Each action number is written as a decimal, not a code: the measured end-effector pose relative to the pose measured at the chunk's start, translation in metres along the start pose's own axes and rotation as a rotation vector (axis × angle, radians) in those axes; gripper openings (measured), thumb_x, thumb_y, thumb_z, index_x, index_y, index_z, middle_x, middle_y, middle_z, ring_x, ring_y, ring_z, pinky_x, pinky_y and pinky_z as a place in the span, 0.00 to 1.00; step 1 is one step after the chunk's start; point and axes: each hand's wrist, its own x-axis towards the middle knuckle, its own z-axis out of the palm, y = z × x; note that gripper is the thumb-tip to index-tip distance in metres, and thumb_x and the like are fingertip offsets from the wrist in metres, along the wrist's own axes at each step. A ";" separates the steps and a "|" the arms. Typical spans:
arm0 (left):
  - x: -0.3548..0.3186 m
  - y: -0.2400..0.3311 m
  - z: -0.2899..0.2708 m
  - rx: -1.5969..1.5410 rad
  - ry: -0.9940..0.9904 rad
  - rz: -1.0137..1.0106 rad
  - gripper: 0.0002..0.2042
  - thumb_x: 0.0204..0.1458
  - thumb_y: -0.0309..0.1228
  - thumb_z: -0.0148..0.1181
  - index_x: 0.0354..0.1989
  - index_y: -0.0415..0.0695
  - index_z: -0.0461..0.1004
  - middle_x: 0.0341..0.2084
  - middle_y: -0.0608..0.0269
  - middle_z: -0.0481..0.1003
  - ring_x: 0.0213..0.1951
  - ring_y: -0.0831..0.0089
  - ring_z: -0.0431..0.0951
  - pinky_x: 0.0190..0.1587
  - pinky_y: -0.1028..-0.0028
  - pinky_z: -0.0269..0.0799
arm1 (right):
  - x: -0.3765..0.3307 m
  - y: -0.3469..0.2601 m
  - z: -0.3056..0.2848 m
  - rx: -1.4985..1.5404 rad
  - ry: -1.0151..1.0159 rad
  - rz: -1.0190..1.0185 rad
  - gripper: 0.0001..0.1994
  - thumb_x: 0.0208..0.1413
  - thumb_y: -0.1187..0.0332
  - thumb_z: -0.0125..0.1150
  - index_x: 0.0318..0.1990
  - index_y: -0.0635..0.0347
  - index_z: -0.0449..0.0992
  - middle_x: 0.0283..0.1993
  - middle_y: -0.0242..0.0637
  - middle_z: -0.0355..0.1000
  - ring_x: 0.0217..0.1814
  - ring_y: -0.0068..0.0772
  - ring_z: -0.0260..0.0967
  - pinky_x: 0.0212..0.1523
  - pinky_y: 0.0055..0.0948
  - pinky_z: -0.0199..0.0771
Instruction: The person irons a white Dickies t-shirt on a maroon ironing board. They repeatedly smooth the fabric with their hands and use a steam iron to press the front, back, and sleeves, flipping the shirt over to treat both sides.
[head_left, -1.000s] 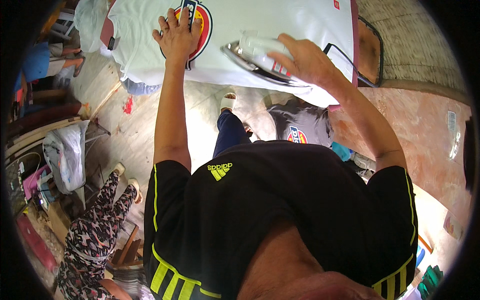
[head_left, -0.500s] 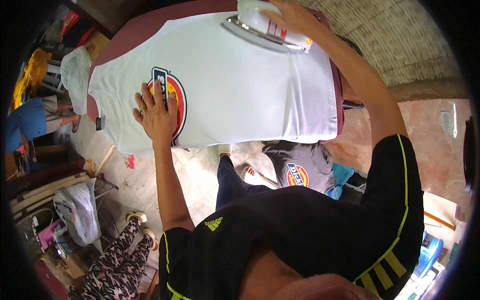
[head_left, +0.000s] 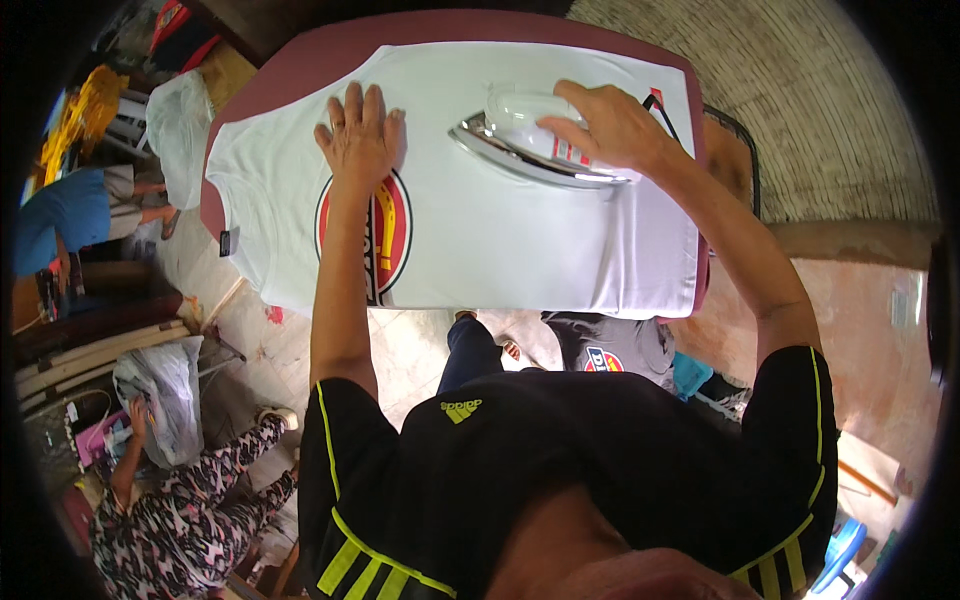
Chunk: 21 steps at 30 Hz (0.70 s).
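Note:
A white sleeveless shirt (head_left: 470, 240) lies spread over a maroon-covered board (head_left: 290, 75), its neck end toward the left. A round red, yellow and black print (head_left: 400, 235) sits on it, partly hidden under my left forearm. My left hand (head_left: 360, 140) rests flat on the cloth just above the print, fingers spread. In my right hand (head_left: 610, 125) is a clothes iron (head_left: 525, 140) with a white body and a shiny metal soleplate. Its soleplate faces the shirt and its pointed tip is turned left. My fingers wrap round its handle, which they partly hide.
A dark grey garment (head_left: 620, 345) with a similar print hangs below the board's near edge. On the left are a person in blue (head_left: 75, 220), a person in patterned clothes (head_left: 190, 510), and plastic bags (head_left: 165, 400). A woven wall (head_left: 780, 100) rises at the far right.
My right hand has brought the iron nearer to me, from the board's far edge to mid-shirt. My left hand has moved off the print, away from me and slightly right.

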 end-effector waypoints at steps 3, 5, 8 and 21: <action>0.019 -0.025 0.011 -0.024 -0.015 0.009 0.26 0.64 0.50 0.42 0.68 0.55 0.65 0.71 0.58 0.58 0.73 0.48 0.51 0.68 0.37 0.44 | 0.045 -0.006 0.012 0.004 0.123 0.002 0.22 0.63 0.50 0.58 0.44 0.64 0.74 0.25 0.55 0.74 0.29 0.58 0.73 0.33 0.46 0.71; 0.018 -0.028 0.014 -0.030 -0.026 0.023 0.26 0.65 0.50 0.41 0.69 0.58 0.63 0.72 0.61 0.57 0.74 0.50 0.49 0.69 0.39 0.42 | 0.078 -0.015 0.014 0.026 0.152 0.060 0.22 0.62 0.48 0.59 0.44 0.63 0.75 0.25 0.54 0.74 0.28 0.55 0.73 0.31 0.45 0.71; 0.018 -0.031 0.016 -0.014 -0.017 0.039 0.26 0.65 0.50 0.41 0.70 0.59 0.63 0.73 0.63 0.56 0.74 0.51 0.49 0.70 0.40 0.41 | 0.115 -0.028 0.016 0.012 0.141 0.174 0.23 0.63 0.48 0.57 0.44 0.64 0.74 0.28 0.54 0.75 0.29 0.53 0.74 0.31 0.44 0.71; 0.015 0.044 0.014 -0.079 0.006 0.225 0.25 0.63 0.46 0.47 0.67 0.54 0.65 0.70 0.57 0.58 0.72 0.49 0.54 0.64 0.39 0.50 | 0.031 0.104 -0.036 -0.053 0.096 0.118 0.24 0.62 0.50 0.56 0.46 0.67 0.75 0.39 0.60 0.77 0.43 0.60 0.76 0.45 0.49 0.76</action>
